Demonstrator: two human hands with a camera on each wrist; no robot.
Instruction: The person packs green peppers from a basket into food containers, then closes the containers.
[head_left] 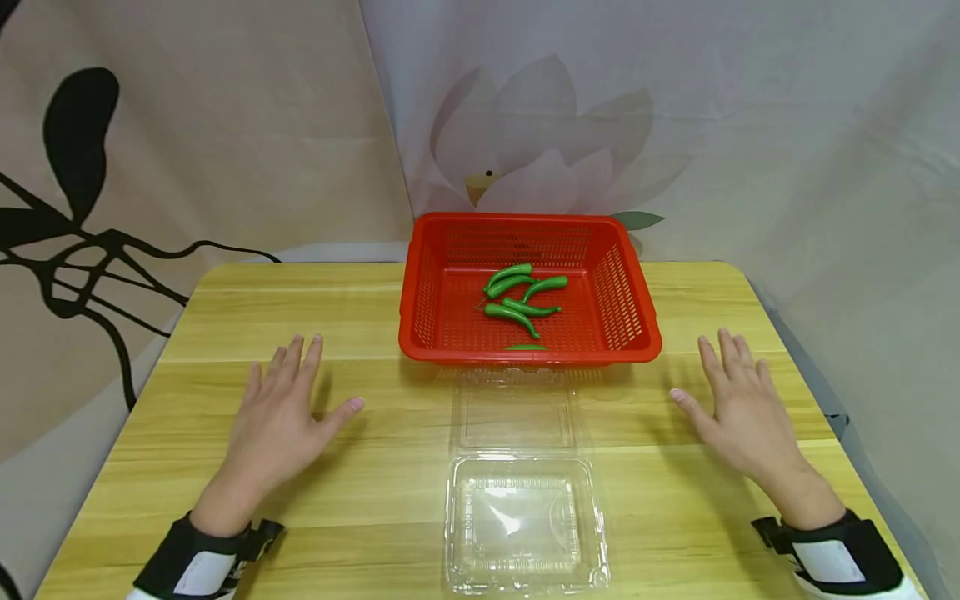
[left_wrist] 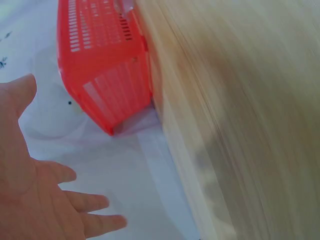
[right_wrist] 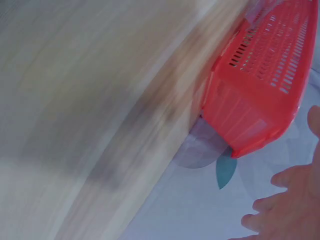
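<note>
My left hand (head_left: 279, 425) hovers palm down over the left part of the table, fingers spread and holding nothing. On the right, my right hand (head_left: 738, 412) has the same pose, its thumb pointing inward. Between them at the back stands a red plastic basket (head_left: 529, 357) with slotted walls. Several green chili peppers (head_left: 512, 318) lie on its floor, one partly hidden by the front rim. In front of the basket, a clear plastic clamshell box (head_left: 525, 525) lies unfolded, its lid (head_left: 514, 412) flat toward the basket. Both wrist views show the basket beyond the spread fingers.
The wooden table (head_left: 360, 517) has its back edge against a pale curtain (head_left: 300, 125) printed with a lotus flower and dark plant shapes. Black bands (head_left: 206, 554) wrap both wrists.
</note>
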